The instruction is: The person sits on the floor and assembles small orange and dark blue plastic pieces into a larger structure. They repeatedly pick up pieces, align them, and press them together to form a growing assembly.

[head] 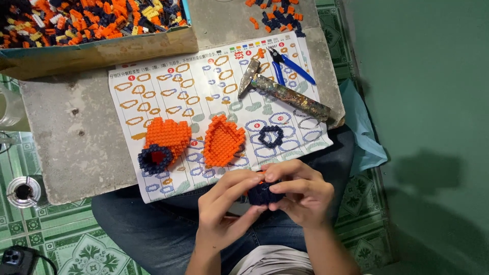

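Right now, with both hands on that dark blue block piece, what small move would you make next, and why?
Probably press the fingertips together to seat the bricks. Both the left hand and right hand pinch the dark blue piece over the lap, with an orange bit at its top.

Grey concrete slab as table, frame centre-left. Directly on it: cardboard box of small bricks upper left, white printed instruction sheet centre, loose orange and dark-blue bricks top centre. Green patterned tile floor underneath.
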